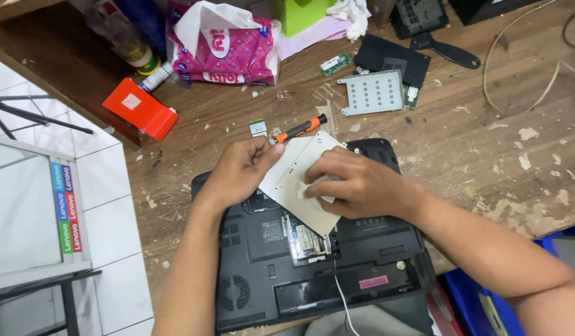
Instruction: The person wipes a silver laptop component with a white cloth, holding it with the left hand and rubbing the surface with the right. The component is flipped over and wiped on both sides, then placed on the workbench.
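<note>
A black laptop (312, 274) lies upside down on the worn wooden table (486, 143), its bottom panels off. Over it lies a flat silvery optical drive (300, 168), tilted diagonally. My left hand (238, 171) pinches the drive's upper left edge. My right hand (356, 183) presses flat on the drive's right part, fingers closed over a white paper scrap. An orange-and-black screwdriver (300, 129) lies just above the drive, touching neither hand.
A perforated metal bracket (373, 92), black cover panels (393, 59), a small green circuit card (335, 63), a pink tissue pack (228, 46), a red box (141, 107) and a white cable (530, 56) lie on the table. White floor tiles lie left of the table's edge.
</note>
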